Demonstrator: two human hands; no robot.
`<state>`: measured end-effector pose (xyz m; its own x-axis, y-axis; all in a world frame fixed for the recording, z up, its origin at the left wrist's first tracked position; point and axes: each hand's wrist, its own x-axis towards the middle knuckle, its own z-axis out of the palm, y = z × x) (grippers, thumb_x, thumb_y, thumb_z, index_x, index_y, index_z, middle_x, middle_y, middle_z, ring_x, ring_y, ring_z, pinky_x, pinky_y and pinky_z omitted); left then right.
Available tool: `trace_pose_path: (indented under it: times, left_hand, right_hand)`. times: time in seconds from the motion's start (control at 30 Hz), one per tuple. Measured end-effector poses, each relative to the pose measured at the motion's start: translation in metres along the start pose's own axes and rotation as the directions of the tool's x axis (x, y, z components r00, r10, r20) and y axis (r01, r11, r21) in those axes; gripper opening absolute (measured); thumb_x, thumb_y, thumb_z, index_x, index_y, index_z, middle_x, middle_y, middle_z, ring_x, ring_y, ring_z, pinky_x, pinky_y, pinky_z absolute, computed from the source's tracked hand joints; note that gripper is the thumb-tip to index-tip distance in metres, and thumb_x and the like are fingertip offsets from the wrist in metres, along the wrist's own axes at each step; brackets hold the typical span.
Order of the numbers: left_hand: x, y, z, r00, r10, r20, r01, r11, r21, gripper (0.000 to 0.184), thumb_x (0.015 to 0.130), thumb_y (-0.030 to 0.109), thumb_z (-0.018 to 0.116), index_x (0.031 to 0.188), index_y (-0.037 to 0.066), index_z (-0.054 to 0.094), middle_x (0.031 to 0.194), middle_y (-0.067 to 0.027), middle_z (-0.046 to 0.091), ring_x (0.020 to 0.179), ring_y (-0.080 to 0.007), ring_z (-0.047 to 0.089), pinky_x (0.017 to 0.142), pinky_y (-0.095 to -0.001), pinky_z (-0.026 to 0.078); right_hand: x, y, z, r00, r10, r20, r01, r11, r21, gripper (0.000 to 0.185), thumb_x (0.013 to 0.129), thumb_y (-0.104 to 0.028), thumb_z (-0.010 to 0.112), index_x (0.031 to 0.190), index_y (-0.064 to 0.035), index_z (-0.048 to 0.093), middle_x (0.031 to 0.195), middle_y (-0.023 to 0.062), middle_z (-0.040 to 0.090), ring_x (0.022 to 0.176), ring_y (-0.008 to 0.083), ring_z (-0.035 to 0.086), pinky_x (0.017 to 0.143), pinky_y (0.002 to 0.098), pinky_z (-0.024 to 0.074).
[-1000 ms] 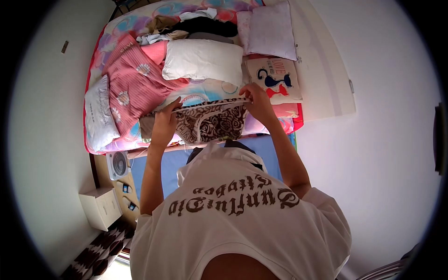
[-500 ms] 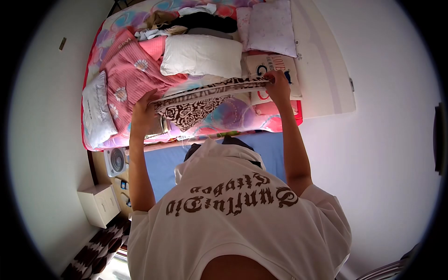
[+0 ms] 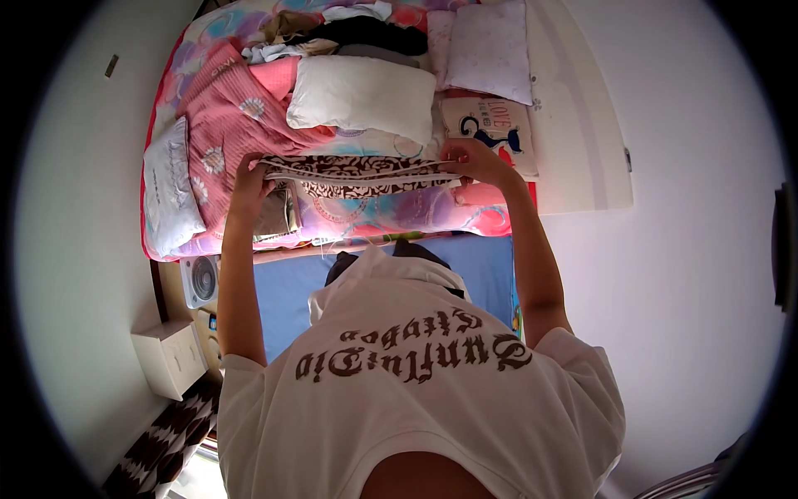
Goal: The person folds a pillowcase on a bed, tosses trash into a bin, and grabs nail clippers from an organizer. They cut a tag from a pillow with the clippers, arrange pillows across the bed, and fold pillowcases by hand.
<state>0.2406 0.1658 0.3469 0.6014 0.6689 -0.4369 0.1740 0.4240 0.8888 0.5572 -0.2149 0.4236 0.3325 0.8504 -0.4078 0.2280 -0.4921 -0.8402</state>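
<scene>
A brown-and-cream patterned cloth (image 3: 357,173) with pale edging is stretched sideways above the bed (image 3: 374,218). Its left end is gripped by my left hand (image 3: 252,183), fingers closed around the edge. My right hand (image 3: 475,161) pinches the right end. Between the hands the cloth hangs as a narrow, nearly level band; whether it is a garment or a cover, I cannot tell. Beyond it lies a white pillow (image 3: 362,96). Below my left hand is a flat, greyish-brown packet (image 3: 278,214), partly covered by my wrist.
A pink daisy-patterned blanket (image 3: 229,116) and a silvery-white pillow (image 3: 173,191) lie at left. Dark and light clothes (image 3: 366,35) are heaped at the back. At right are a pale pillow (image 3: 490,50) and a cat-print cushion (image 3: 486,125). A small white cabinet (image 3: 170,358) stands lower left.
The patterned cloth has gone from slanted, with a hanging corner, to a narrower, nearly level band. My right hand has moved left and slightly down; my left hand has shifted slightly left.
</scene>
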Motion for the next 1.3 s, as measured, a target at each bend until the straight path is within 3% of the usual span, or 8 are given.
trace_pose_path:
  times: [0.13, 0.2, 0.27, 0.33, 0.47, 0.9, 0.97, 1.3]
  left_hand:
    - [-0.017, 0.000, -0.006, 0.992, -0.035, 0.124, 0.002, 0.966, 0.257, 0.024, 0.093, 0.003, 0.063, 0.117, 0.007, 0.063, 0.095, -0.0004, 0.064, 0.074, -0.0097, 0.059, 0.057, -0.0222, 0.045]
    - [-0.010, -0.016, -0.023, 0.965, 0.010, 0.261, -0.188, 0.723, 0.664, 0.021, 0.087, 0.002, 0.069, 0.108, 0.007, 0.069, 0.086, 0.0032, 0.059, 0.072, -0.0066, 0.054, 0.058, -0.0225, 0.044]
    - [-0.028, -0.026, -0.024, 0.963, 0.042, 0.265, -0.186, 0.815, 0.549, 0.019, 0.082, 0.000, 0.073, 0.100, 0.006, 0.069, 0.080, 0.0031, 0.055, 0.071, -0.0064, 0.053, 0.059, -0.0243, 0.044]
    - [-0.022, -0.055, -0.041, 0.833, 0.000, 0.553, -0.360, 0.759, 0.542, 0.017, 0.080, 0.000, 0.075, 0.094, 0.006, 0.066, 0.078, 0.0033, 0.055, 0.072, -0.0068, 0.054, 0.060, -0.0250, 0.044]
    - [-0.024, -0.102, -0.058, 0.866, -0.217, 0.450, -0.171, 0.719, 0.674, 0.015, 0.079, -0.001, 0.075, 0.086, 0.006, 0.064, 0.075, 0.0034, 0.058, 0.073, -0.0072, 0.055, 0.060, -0.0259, 0.044]
    - [0.085, -0.071, -0.027, 0.983, 0.107, -0.146, -0.022, 0.872, 0.488, 0.019, 0.078, -0.001, 0.074, 0.096, 0.004, 0.071, 0.079, -0.0026, 0.064, 0.066, -0.0106, 0.055, 0.059, -0.0280, 0.046]
    - [0.098, -0.054, -0.035, 0.884, 0.467, -0.030, -0.403, 0.793, 0.456, 0.019, 0.085, -0.006, 0.065, 0.100, 0.005, 0.065, 0.078, 0.0023, 0.057, 0.073, -0.0044, 0.057, 0.051, -0.0234, 0.039]
    - [0.061, -0.076, -0.015, 0.763, 0.644, -0.052, -0.557, 0.695, 0.455, 0.024, 0.077, -0.017, 0.054, 0.087, 0.005, 0.054, 0.076, 0.0006, 0.047, 0.068, -0.0059, 0.042, 0.061, -0.0236, 0.035]
  right_hand:
    - [-0.001, 0.024, 0.013, 0.987, 0.089, -0.133, -0.092, 0.996, -0.014, 0.019, 0.095, -0.014, 0.072, 0.092, -0.0013, 0.059, 0.078, 0.0074, 0.067, 0.060, 0.0138, 0.064, 0.051, 0.0278, 0.0515]
    - [0.005, 0.086, 0.015, 0.972, -0.018, -0.234, -0.038, 0.971, -0.235, 0.017, 0.095, -0.013, 0.070, 0.092, -0.0007, 0.058, 0.078, 0.0081, 0.067, 0.061, 0.0156, 0.066, 0.052, 0.0294, 0.0527]
    - [0.004, 0.108, 0.019, 0.943, -0.141, -0.303, -0.010, 0.895, -0.446, 0.016, 0.094, -0.012, 0.068, 0.093, -0.0002, 0.058, 0.078, 0.0089, 0.067, 0.063, 0.0173, 0.068, 0.054, 0.0309, 0.0538]
    - [-0.013, 0.105, 0.031, 0.967, 0.189, -0.173, -0.229, 0.939, -0.256, 0.020, 0.088, -0.017, 0.069, 0.092, 0.0004, 0.059, 0.077, 0.0146, 0.067, 0.061, 0.0248, 0.073, 0.055, 0.0371, 0.0561]
    - [-0.015, 0.134, 0.054, 0.947, 0.319, -0.029, -0.320, 0.941, -0.112, 0.018, 0.086, -0.014, 0.069, 0.092, 0.0012, 0.062, 0.077, 0.0132, 0.068, 0.063, 0.0236, 0.073, 0.059, 0.0361, 0.0570]
    - [0.146, 0.115, 0.021, 0.764, -0.256, -0.592, 0.142, 0.962, -0.233, 0.023, 0.085, -0.002, 0.057, 0.106, -0.0009, 0.064, 0.095, 0.0148, 0.070, 0.086, 0.0278, 0.070, 0.077, 0.0378, 0.0551]
    - [0.142, 0.074, 0.006, 0.748, -0.277, -0.603, 0.161, 0.957, -0.241, 0.025, 0.085, 0.001, 0.056, 0.108, -0.0017, 0.063, 0.100, 0.0139, 0.069, 0.086, 0.0261, 0.069, 0.076, 0.0364, 0.0553]
    - [0.126, 0.096, 0.046, 0.577, -0.335, -0.745, 0.288, 0.937, -0.198, 0.034, 0.082, 0.009, 0.055, 0.115, -0.0019, 0.058, 0.111, 0.0109, 0.059, 0.090, 0.0229, 0.066, 0.075, 0.0313, 0.0558]
